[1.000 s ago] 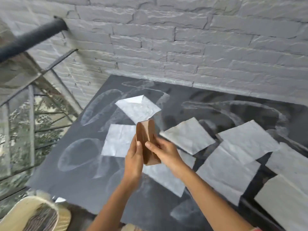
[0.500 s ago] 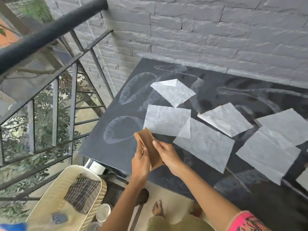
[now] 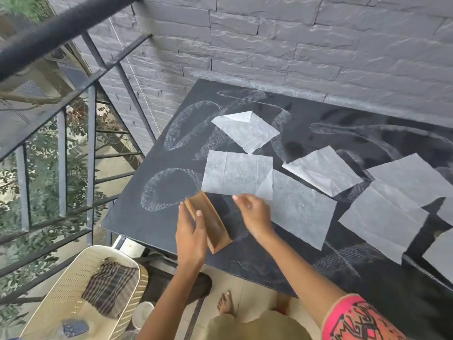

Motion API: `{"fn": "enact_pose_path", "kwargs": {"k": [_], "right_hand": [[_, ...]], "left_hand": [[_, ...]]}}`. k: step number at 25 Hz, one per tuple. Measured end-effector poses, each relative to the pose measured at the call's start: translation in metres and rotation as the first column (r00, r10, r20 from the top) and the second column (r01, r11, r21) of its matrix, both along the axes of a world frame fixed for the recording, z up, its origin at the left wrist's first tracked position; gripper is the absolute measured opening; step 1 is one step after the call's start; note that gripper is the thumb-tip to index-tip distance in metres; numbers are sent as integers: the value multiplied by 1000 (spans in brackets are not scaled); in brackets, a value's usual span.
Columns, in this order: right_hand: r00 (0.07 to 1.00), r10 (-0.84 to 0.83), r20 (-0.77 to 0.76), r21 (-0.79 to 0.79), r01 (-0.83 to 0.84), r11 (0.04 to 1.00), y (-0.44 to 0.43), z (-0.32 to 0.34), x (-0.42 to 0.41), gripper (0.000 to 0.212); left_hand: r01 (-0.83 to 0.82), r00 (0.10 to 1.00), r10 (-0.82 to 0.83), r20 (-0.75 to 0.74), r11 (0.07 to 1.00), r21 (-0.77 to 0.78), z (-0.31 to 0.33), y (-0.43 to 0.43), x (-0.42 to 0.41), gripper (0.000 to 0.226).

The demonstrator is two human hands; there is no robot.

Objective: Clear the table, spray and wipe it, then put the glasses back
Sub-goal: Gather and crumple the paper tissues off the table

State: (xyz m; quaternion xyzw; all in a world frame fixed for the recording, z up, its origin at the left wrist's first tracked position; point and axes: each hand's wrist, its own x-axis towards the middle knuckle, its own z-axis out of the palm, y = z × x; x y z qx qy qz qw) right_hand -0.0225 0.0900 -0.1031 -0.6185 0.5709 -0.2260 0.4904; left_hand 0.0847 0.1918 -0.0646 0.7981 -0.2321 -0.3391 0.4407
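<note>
A dark grey table (image 3: 152, 217) stands against a brick wall, streaked with pale wipe marks. Several white paper sheets (image 3: 237, 175) lie spread over it. My left hand (image 3: 190, 231) grips a brown cardboard box (image 3: 210, 224) over the table's near left edge. My right hand (image 3: 255, 214) hovers just right of the box, fingers apart, holding nothing, its fingertips close to the lower edge of a paper sheet. No glasses are in view.
A cream perforated basket (image 3: 58, 298) with a striped cloth (image 3: 109, 288) in it sits on the floor at lower left. A dark metal railing (image 3: 90, 153) runs along the left. The grey brick wall (image 3: 294, 45) backs the table. My bare foot (image 3: 225, 303) is below.
My view has swung down and left, bringing the basket and railing into sight. My right hand has let go of the brown box; the left hand alone holds it.
</note>
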Motion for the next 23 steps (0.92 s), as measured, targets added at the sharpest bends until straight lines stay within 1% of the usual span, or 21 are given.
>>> {"fn": "enact_pose_path", "kwargs": {"k": [2,4,5,8,10,12,14,15,17,18,19,21,22,23], "right_hand": [[986,-142,-90,-117,131,984,-34,-7,-13,35],[967,-185,-172,-172,156,973,-70,-15,-22,26],[959,-190,-212,-192,149,970,-86,-18,-24,25],[916,-202,-346,-250,117,961,-120,-25,-24,25],[868,-188,-460,-276,62,959,-132,-30,-22,32],[812,-188,-553,-324,-1,946,-135,-34,-21,34],[775,-189,-603,-378,-69,923,-138,-38,-21,30],[771,-186,-609,-400,-95,912,-137,-39,-21,27],[801,-191,-567,-421,-82,903,-134,-40,-20,20],[841,-208,-500,-420,-25,907,-133,-38,-20,18],[888,-238,-394,-400,67,914,-131,-35,-19,17],[949,-284,-136,-274,239,931,-126,-22,-16,14],[958,-284,-32,-233,269,934,-124,-14,-14,12],[961,-274,43,-225,276,934,-121,-6,-11,11]], "left_hand": [[-7,996,13,87,998,-68,8,-5,1,57],[-22,993,32,116,996,-90,13,-14,1,58],[-20,992,31,119,995,-94,15,-19,1,59],[19,992,-5,126,993,-117,18,-38,0,58],[37,989,-18,148,991,-127,22,-53,-1,56],[54,987,-33,155,990,-134,29,-65,-2,54],[62,986,-42,159,990,-127,30,-76,-2,52],[65,988,-46,149,990,-125,30,-80,-2,51],[69,992,-57,110,991,-115,26,-86,-3,50],[75,994,-64,92,991,-114,23,-88,-4,49],[85,994,-77,74,990,-114,21,-90,-6,48],[104,995,-103,14,987,-121,17,-94,-8,46],[110,993,-115,-36,985,-131,16,-98,-9,44],[112,988,-125,-87,984,-140,16,-102,-10,42]]}}
